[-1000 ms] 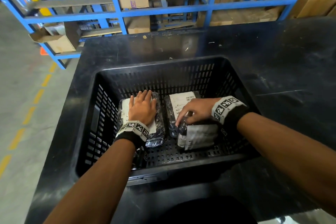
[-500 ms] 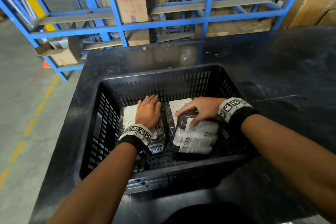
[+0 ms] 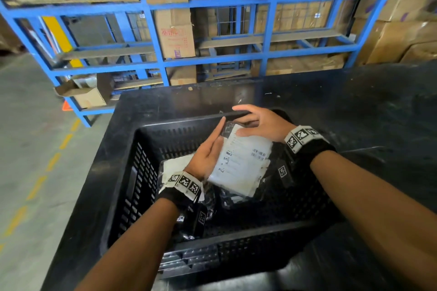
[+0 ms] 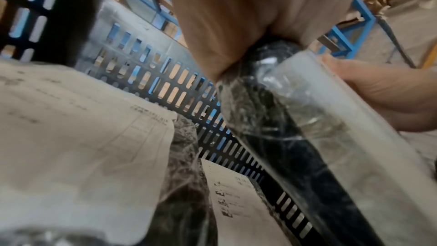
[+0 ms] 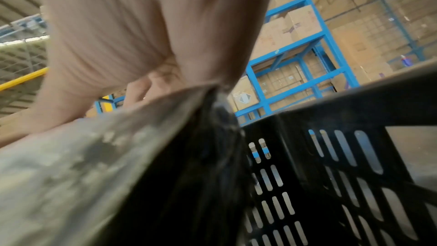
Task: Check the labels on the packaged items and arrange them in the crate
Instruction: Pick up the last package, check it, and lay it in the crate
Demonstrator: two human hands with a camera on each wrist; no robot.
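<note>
A black slotted crate (image 3: 132,172) stands on the black table (image 3: 354,101). Both hands hold a black packaged item in clear wrap (image 3: 243,163) above the crate, tilted, with its white printed label facing me. My left hand (image 3: 208,149) holds its left edge, fingers lying along it. My right hand (image 3: 257,123) pinches the far end, thumb on the label. In the left wrist view the held package (image 4: 295,119) runs from the palm to the right hand's fingers (image 4: 383,89). Two more labelled packages (image 4: 82,147) (image 4: 236,199) lie on the crate floor.
Blue steel racks (image 3: 165,61) loaded with cardboard boxes (image 3: 175,38) stand behind the table. Concrete floor with a dashed yellow line (image 3: 54,160) lies to the left. The table's left edge runs close beside the crate.
The right-hand package has come up off the crate floor. My left hand left the left package and took the raised one's edge. The view tilted upward.
</note>
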